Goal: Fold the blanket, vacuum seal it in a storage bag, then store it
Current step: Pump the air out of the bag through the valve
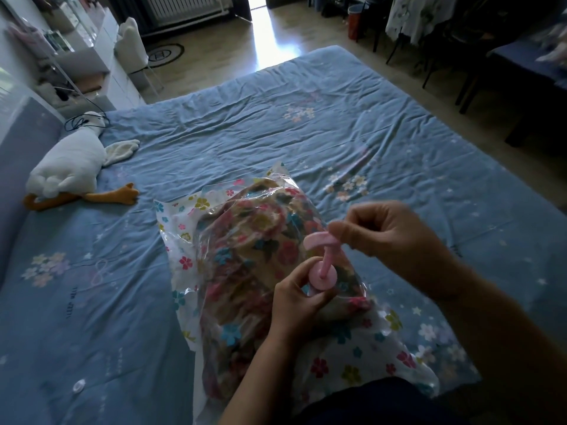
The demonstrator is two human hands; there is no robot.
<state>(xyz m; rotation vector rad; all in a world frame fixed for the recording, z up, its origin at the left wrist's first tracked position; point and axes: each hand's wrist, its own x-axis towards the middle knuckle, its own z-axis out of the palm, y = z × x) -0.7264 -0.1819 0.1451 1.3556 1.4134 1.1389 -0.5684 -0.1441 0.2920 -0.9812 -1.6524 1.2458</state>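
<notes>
Low in the centre of the frame, the left hand [296, 297] grips the pink pump [322, 273] base on the bagged blanket [251, 256] while the right hand [376, 231] pinches its raised handle, so a tilted stroke could unseat the pump and let air back in.

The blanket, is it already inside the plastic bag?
Yes, the flowered blanket lies inside the clear storage bag on the bed, while both hands work a pink pump on top of it.
</notes>
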